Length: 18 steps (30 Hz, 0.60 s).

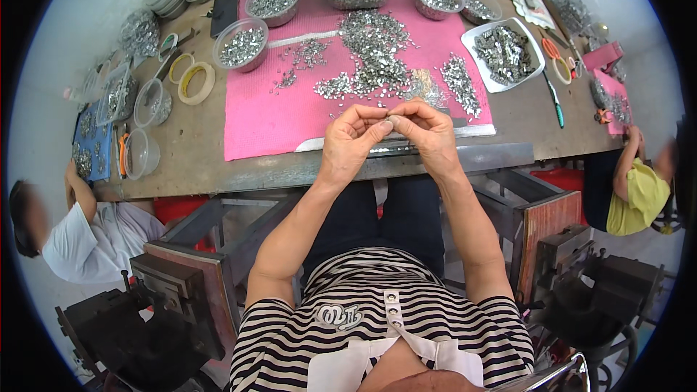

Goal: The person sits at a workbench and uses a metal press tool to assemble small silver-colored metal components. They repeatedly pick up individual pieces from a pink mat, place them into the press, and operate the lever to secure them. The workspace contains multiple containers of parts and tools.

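My left hand (pixel 354 139) and my right hand (pixel 427 135) meet fingertip to fingertip above the front edge of the pink mat (pixel 272 127). Both are pinched around a tiny piece that looks metallic; its kind is too small to make out. Just beyond my fingers lies a heap of small silvery metal parts (pixel 374 43), spread toward the far side of the mat. A narrower pile of similar parts (pixel 460 86) sits to the right of my right hand. Smaller clusters (pixel 308 54) lie farther left.
Clear plastic tubs (pixel 247 64) and a white tray (pixel 541 65) of metal parts ring the mat. Tape rolls (pixel 196 83) lie at left, orange-handled scissors (pixel 555 58) at right. Co-workers sit on both sides, one in a white shirt (pixel 94 239), one in yellow (pixel 642 199).
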{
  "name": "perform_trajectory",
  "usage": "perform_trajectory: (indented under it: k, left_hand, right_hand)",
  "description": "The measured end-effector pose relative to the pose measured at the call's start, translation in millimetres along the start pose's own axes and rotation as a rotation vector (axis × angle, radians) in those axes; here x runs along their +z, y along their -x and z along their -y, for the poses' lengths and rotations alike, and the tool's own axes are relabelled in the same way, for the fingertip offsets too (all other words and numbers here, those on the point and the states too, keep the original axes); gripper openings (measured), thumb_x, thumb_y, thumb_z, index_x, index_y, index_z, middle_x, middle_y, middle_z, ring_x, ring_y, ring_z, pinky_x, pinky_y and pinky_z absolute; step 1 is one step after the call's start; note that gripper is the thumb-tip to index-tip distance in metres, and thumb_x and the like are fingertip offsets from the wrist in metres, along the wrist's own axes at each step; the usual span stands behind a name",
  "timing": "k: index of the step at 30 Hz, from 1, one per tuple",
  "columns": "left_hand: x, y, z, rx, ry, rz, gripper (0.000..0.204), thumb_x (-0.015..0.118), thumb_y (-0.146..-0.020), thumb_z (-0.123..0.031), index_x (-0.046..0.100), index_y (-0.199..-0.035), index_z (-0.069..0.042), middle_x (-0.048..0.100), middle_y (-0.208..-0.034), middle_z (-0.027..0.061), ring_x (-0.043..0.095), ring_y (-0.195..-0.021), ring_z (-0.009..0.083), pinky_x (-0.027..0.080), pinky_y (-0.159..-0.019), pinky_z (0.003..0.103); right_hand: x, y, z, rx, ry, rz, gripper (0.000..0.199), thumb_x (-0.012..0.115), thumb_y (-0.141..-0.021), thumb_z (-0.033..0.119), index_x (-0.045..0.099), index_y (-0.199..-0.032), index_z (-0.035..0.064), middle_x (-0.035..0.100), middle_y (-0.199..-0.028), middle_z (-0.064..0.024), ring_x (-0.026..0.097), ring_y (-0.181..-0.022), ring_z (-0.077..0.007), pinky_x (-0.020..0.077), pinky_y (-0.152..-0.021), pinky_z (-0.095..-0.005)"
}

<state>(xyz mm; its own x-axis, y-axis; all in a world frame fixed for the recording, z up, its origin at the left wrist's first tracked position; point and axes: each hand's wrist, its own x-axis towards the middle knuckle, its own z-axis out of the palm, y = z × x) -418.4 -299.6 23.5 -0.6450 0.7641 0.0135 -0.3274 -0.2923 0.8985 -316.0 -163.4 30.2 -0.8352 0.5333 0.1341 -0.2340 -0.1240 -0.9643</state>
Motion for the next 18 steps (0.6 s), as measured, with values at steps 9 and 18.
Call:
perform_trajectory:
  k: [9, 18]
  left_hand:
    - [1.8, 16.4, -9.4, 0.164, -0.026, 0.073, 0.014, 0.074, -0.096, -0.001, 0.066, -0.107, -0.001, 0.073, -0.100, 0.0106, 0.071, -0.094, 0.0155, 0.058, -0.089, 0.030]
    - [-18.9, 24.3, -49.1, 0.342, -0.760, 0.111, 0.009, 0.074, -0.091, 0.001, 0.067, -0.097, -0.001, 0.073, -0.097, 0.0106, 0.072, -0.087, 0.0193, 0.056, -0.076, 0.033]
  right_hand:
    - [4.6, 16.2, 13.3, 0.136, -0.221, 0.075, 0.011, 0.072, -0.098, 0.006, 0.072, -0.106, -0.0007, 0.069, -0.098, -0.0028, 0.064, -0.091, -0.0097, 0.0530, -0.081, -0.0261]
    - [-17.1, 26.4, 12.8, -0.176, 0.635, 0.112, 0.010, 0.073, -0.091, 0.001, 0.070, -0.101, 0.0000, 0.064, -0.096, -0.0060, 0.062, -0.086, -0.0192, 0.0486, -0.080, -0.0339]
